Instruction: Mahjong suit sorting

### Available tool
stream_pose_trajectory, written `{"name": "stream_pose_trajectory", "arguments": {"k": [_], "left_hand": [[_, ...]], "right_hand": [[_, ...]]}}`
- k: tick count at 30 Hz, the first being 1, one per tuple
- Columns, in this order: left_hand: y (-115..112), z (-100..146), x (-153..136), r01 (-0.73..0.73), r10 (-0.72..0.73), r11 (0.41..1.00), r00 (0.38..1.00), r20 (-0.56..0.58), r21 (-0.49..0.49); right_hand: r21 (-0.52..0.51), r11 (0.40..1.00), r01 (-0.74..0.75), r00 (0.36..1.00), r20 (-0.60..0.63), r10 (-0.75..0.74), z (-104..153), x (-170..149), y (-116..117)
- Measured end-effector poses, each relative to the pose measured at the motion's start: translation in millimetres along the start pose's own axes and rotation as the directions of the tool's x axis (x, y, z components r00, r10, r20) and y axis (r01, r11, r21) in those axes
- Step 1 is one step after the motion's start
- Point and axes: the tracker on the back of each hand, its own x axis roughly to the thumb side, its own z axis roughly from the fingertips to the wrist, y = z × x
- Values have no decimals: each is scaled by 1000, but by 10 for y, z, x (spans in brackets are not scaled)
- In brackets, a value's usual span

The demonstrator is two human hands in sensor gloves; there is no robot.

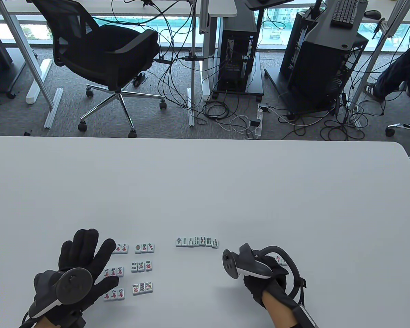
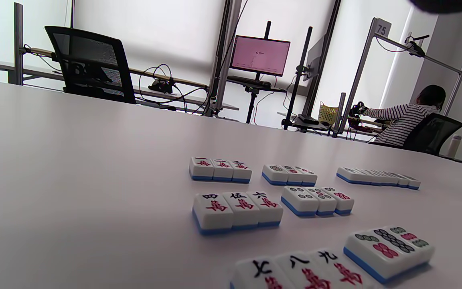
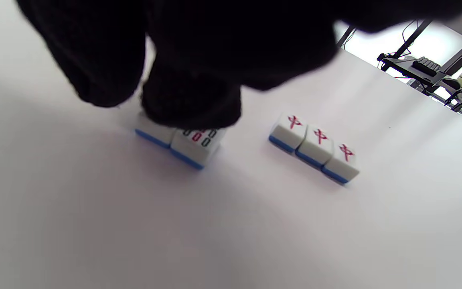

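Table view: glossy blue-backed rectangular tiles

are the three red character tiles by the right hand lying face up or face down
Face up. The three white blue-backed tiles show their red characters on top, blue backs on the white table.

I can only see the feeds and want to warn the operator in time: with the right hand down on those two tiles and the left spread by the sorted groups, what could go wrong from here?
1. The right hand's fingers cover a pair of bamboo tiles; a sliding move could split them or tip one.
2. Three red-character tiles lie close beside that pair and could get bumped out of line.
3. The left hand lies spread over the character-suit trios; pulling it back may scatter them.
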Motion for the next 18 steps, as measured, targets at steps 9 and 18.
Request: {"name": "stream_pose_trajectory", "arguments": {"k": [9, 18], "left_hand": [[2, -3, 10, 4, -4, 1000, 1000, -1, -4], [1, -4, 14, 0, 0, 1000, 1000, 2, -2]], "right_hand": [[-77, 989, -124, 992, 30, 126, -41, 136, 116], [-196, 980, 21, 999, 29, -16, -338, 196, -306]]}}
